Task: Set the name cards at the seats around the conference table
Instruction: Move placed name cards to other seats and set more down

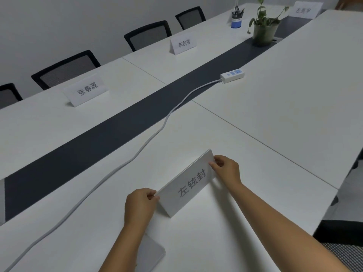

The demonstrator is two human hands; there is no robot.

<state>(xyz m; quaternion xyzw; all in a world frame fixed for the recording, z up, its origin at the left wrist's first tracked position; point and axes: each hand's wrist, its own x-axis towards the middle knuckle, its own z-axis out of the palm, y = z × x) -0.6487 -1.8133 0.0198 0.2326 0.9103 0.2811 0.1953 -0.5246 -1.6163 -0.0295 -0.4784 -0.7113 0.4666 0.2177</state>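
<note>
Head view: my left hand (pixel 139 206) and right hand (pixel 226 169) pinch the name card (pixel 188 186) ends between fingertips; seating it, next I square it, then let go.

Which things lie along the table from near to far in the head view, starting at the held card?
Held name card → power strip → middle name card → potted plant → pen holder → far name card.
</note>
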